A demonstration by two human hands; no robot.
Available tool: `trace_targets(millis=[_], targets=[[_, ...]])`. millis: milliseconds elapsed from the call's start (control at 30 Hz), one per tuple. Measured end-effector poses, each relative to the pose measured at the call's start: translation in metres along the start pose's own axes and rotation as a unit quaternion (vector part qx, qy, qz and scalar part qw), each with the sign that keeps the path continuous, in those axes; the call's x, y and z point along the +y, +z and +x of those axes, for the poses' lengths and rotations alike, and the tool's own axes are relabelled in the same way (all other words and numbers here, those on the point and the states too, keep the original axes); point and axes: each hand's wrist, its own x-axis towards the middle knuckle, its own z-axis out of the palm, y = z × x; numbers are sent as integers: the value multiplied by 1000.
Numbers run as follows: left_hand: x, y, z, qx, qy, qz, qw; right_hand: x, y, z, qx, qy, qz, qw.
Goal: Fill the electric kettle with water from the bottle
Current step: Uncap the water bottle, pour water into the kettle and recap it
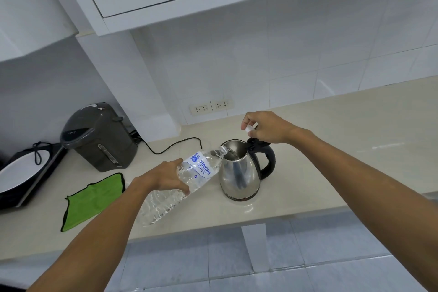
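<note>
A steel electric kettle (239, 173) with a black handle stands on the pale counter (331, 149), its lid up. My left hand (163, 176) grips a clear plastic water bottle (199, 170) around its middle. The bottle is tilted, its open neck resting over the kettle's rim, and water runs into the kettle. My right hand (265, 129) is over the kettle's handle, holding the raised lid back, with the white bottle cap (248, 128) pinched in its fingers.
A grey hot-water dispenser (99, 135) stands at the back left, its black cord (175, 146) trailing across the counter. A green cloth (93, 199) lies near the front edge. A black appliance holding a white dish (21, 173) sits far left. Wall sockets (211, 106) are behind.
</note>
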Motion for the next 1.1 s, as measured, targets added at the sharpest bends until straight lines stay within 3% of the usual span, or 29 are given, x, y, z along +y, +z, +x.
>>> trace_targets(millis=[1100], targets=[[-9,2,4,-7,5,10,1000,-4,8,2,-4,-14,0,1000]])
